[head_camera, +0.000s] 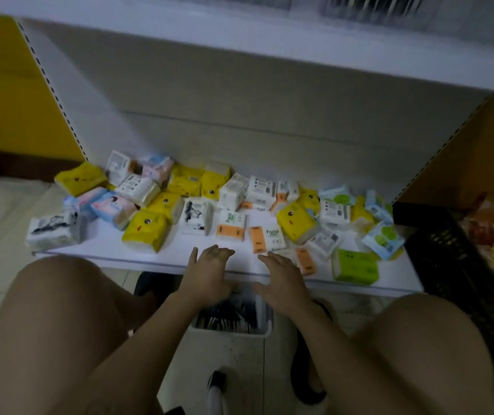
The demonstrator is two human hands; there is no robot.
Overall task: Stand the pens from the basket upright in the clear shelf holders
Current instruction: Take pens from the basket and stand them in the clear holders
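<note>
A white basket (pixel 265 327) stands on the floor between my knees, under the shelf's front edge. Dark pens (pixel 224 317) lie packed inside it, partly hidden by my wrists. My left hand (pixel 207 274) and my right hand (pixel 283 283) hover side by side above the basket and the shelf edge, fingers spread, palms down, holding nothing. No clear holders show in this view; blurred items sit on the shelf above at the top edge.
The low white shelf (pixel 150 256) carries many small tissue packs (pixel 145 230), yellow, white, blue, orange and green. A black plastic crate (pixel 449 265) with red packets stands at the right. My bare knees frame the basket on both sides.
</note>
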